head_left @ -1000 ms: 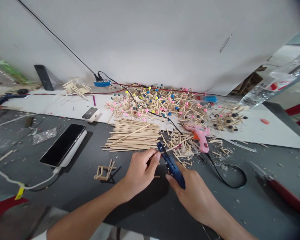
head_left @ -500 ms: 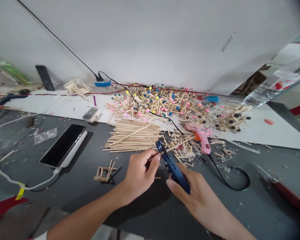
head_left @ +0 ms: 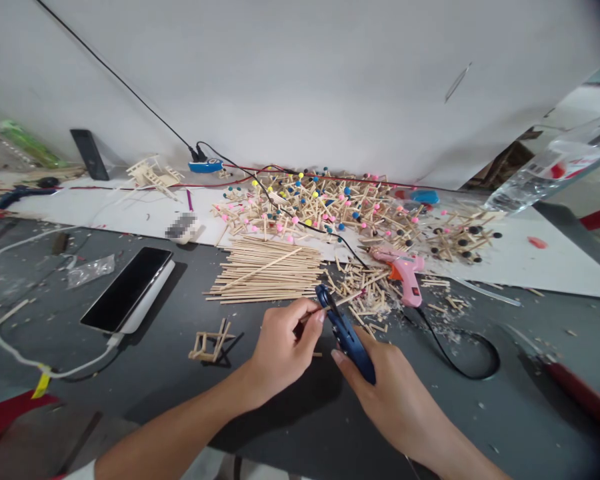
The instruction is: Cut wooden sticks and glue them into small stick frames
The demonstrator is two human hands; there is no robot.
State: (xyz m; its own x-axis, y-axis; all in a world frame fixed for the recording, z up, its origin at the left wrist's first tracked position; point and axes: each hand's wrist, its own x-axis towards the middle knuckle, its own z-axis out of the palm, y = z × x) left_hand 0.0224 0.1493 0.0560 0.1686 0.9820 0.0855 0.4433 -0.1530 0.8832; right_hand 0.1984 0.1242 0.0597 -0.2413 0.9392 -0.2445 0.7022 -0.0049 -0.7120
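Note:
My left hand pinches a thin wooden stick between thumb and fingers. The stick runs through the jaws of a blue hand cutter, and its far part sticks out to the right over the scraps. Wrapped around the cutter's handles is my right hand. How tightly the blades press on the stick, I cannot tell. Left of my hands a small wooden stick frame stands on the grey table. Just behind them lies a stack of long wooden sticks.
Short cut pieces lie beside a pink glue gun with a looping black cable. Behind are many sticks with coloured balls. A phone on a white block is at left. A red-handled tool lies at right.
The cutter and my right hand have shifted slightly, with the handles a little lower and to the left. My left hand has moved slightly right, still pinching the stick.

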